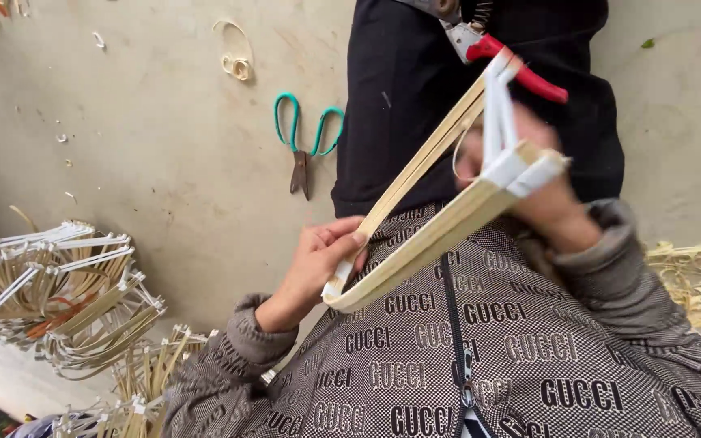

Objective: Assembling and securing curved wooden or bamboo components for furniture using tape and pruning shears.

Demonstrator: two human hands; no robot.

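Note:
I hold a long frame of pale bamboo strips [415, 235], its corners bound with white tape, in front of my chest. My left hand [318, 264] grips the near rounded end, thumb and fingers pressed on the strips. My right hand [545, 191] holds the far end, where the taped corner sits, partly hidden behind the strips. Pruning shears with red handles [513, 65] lie on my dark lap just beyond the frame's tip.
Teal-handled scissors [306, 142] lie on the concrete floor [139, 146]. A pile of finished bamboo frames [62, 296] stands at the left, more at the lower left. Bamboo shavings [699, 280] litter the right side; a curl of shaving [235, 57] lies far left.

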